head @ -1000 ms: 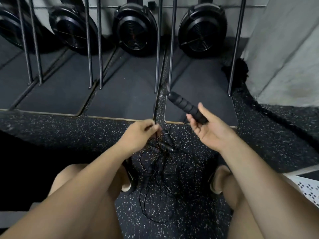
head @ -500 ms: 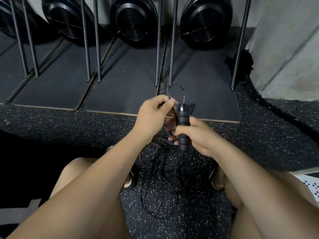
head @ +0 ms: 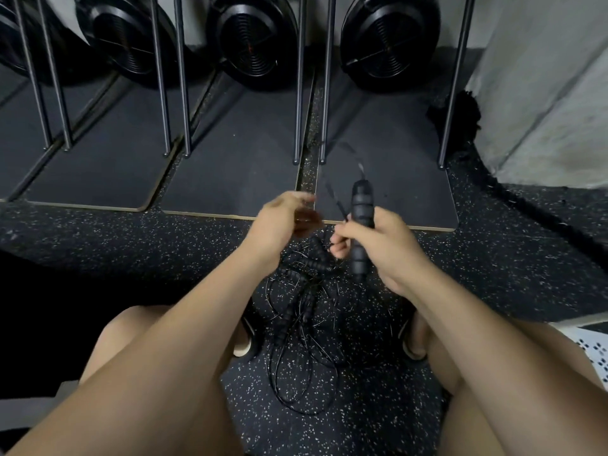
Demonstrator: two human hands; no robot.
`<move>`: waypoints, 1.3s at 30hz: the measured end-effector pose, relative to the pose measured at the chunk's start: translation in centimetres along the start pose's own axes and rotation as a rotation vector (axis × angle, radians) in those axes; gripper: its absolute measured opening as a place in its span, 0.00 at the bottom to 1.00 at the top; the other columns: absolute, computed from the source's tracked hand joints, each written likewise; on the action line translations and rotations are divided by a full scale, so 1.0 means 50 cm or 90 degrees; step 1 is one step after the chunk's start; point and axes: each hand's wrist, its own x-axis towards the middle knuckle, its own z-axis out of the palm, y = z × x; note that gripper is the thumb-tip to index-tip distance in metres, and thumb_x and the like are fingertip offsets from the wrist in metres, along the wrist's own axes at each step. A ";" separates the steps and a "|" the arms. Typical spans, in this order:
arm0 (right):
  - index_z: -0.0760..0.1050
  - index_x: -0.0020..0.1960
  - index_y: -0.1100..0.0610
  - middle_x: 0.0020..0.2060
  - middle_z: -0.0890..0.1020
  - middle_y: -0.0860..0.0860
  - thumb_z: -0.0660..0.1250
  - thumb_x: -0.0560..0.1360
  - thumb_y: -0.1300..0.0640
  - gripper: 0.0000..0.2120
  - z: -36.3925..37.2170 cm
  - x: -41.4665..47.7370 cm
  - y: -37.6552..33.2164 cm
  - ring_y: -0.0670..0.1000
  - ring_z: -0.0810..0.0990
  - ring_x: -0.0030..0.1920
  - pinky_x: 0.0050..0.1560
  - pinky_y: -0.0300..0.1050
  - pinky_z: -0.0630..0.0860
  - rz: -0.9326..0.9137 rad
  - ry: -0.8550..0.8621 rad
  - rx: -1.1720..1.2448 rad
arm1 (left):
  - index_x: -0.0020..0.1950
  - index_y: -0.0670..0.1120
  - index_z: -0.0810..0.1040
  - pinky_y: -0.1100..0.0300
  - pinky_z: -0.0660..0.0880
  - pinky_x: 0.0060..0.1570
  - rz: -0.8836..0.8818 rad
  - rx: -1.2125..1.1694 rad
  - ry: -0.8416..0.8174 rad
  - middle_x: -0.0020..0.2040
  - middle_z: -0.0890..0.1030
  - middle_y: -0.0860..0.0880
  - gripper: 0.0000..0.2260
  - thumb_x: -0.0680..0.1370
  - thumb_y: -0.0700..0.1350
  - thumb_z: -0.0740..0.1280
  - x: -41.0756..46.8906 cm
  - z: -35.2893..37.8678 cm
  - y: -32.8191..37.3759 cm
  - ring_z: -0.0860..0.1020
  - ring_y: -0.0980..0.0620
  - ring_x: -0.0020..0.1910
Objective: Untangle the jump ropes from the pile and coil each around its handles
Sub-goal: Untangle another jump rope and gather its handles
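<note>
Coiling, I judge: the right hand (head: 385, 245) grips a handle (head: 360, 205), the left hand's (head: 283, 222) grip beside the cord (head: 332, 189) is too blurred to tell, and the next wrap needs tension.

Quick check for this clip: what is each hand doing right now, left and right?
Left hand: too blurred to tell whether it holds anything.
Right hand: closed round a black handle, held upright.

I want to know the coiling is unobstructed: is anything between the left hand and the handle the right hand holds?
Only the rope's own blurred loop crosses the gap between the left hand and the handle gripped by the right hand. The pile lies lower, on the floor.
</note>
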 end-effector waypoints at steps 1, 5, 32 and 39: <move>0.76 0.53 0.66 0.40 0.86 0.61 0.70 0.80 0.70 0.04 -0.007 -0.005 -0.013 0.59 0.85 0.39 0.42 0.49 0.85 -0.004 -0.010 0.053 | 0.64 0.50 0.82 0.55 0.80 0.54 -0.009 0.093 -0.044 0.51 0.89 0.52 0.14 0.84 0.39 0.60 -0.003 0.006 -0.016 0.87 0.49 0.54; 0.74 0.51 0.61 0.40 0.84 0.61 0.68 0.81 0.67 0.04 -0.033 -0.024 -0.057 0.57 0.83 0.38 0.37 0.45 0.81 0.009 -0.059 0.213 | 0.63 0.55 0.83 0.53 0.78 0.56 0.035 0.379 -0.241 0.55 0.87 0.56 0.20 0.79 0.35 0.64 -0.031 0.039 -0.093 0.84 0.52 0.52; 0.77 0.63 0.60 0.54 0.88 0.60 0.71 0.78 0.69 0.15 -0.004 0.028 0.045 0.57 0.90 0.53 0.51 0.50 0.84 0.132 -0.076 -0.152 | 0.55 0.41 0.83 0.56 0.77 0.43 0.181 0.096 -0.012 0.49 0.89 0.45 0.13 0.88 0.48 0.62 -0.027 0.019 0.010 0.86 0.48 0.44; 0.79 0.56 0.51 0.44 0.89 0.52 0.75 0.70 0.53 0.15 0.018 0.024 0.058 0.58 0.89 0.47 0.55 0.65 0.85 0.084 -0.020 -0.361 | 0.54 0.43 0.80 0.65 0.72 0.35 0.148 -0.045 0.068 0.48 0.88 0.45 0.10 0.88 0.47 0.63 0.004 -0.034 0.021 0.82 0.52 0.41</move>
